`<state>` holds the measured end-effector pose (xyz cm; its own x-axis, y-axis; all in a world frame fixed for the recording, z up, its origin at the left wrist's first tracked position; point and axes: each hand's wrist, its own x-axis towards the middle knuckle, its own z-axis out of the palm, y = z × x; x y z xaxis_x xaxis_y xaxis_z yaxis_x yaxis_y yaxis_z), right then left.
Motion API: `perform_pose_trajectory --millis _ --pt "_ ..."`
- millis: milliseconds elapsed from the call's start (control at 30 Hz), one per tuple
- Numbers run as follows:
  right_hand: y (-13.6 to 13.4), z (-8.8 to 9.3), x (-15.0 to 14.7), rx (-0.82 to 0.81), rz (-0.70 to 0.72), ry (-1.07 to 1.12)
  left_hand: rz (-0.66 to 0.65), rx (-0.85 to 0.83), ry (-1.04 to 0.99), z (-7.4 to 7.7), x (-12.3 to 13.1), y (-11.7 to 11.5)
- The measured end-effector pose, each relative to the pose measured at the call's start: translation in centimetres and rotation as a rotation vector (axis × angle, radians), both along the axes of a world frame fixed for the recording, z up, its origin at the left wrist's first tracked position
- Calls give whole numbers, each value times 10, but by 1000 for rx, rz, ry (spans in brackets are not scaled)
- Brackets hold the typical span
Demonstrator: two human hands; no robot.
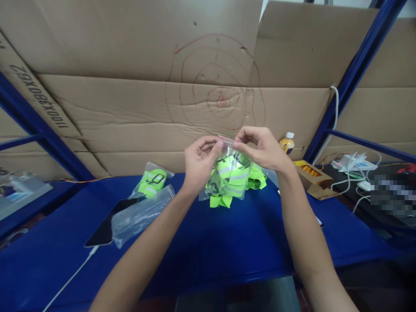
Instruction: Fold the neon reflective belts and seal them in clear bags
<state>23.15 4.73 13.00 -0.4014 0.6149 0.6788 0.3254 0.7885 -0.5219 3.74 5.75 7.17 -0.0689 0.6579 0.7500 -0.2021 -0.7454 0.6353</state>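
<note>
Over the counter [208, 247], a clear bag [232, 167] of neon-green fabric [238, 180] is being pinched along its top edge by the left hand [200, 162] and right hand [262, 147], a gap being risked if that edge is being pressed unevenly.

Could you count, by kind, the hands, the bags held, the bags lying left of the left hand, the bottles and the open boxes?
Left hand and right hand: 2
Held bag: 1
Bag with green cloth and plain clear bag: 2
Bottle: 1
Open box: 1
Total: 7
</note>
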Motion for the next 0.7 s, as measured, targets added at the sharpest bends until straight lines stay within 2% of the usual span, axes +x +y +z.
perform_pose_trajectory --millis 200,333,400,567,700 --pt "-1 -1 0 -40 11 -68 120 53 39 0 2 -5" --pt "1 -2 -4 10 6 -120 169 104 84 -1 0 -5" --pt "1 -3 -6 45 5 -101 160 116 91 -1 -3 -4" --pt "2 -2 -7 48 9 -77 30 55 220 4 -10 -5" --pt "2 -2 -4 25 -17 -115 85 45 216 5 -10 -7"
